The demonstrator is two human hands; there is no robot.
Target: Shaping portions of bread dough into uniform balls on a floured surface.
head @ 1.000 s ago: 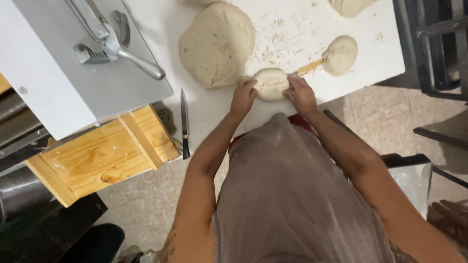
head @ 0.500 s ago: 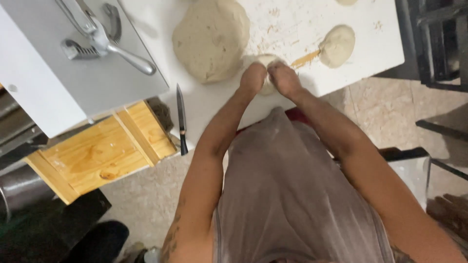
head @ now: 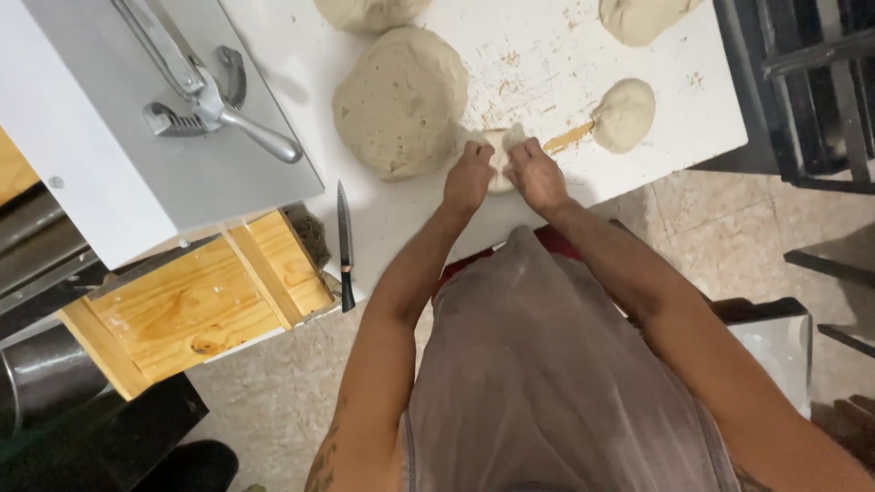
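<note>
Both arms reach forward from the torso, converging. Left hand [head: 468, 176] and right hand [head: 536, 176] sit close together, knuckles up, almost touching. Fingers [head: 483, 148] of both curl downward and inward, closed around something between them. Wrists straight. Forearms bare, left one tattooed near the elbow.

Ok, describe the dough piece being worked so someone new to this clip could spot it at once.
On the white table, just right of the big dough mound, sits a small dough piece. Unlike the loose rounded portion further right, it is pinched between the left hand and right hand, mostly covered by fingers.
</note>
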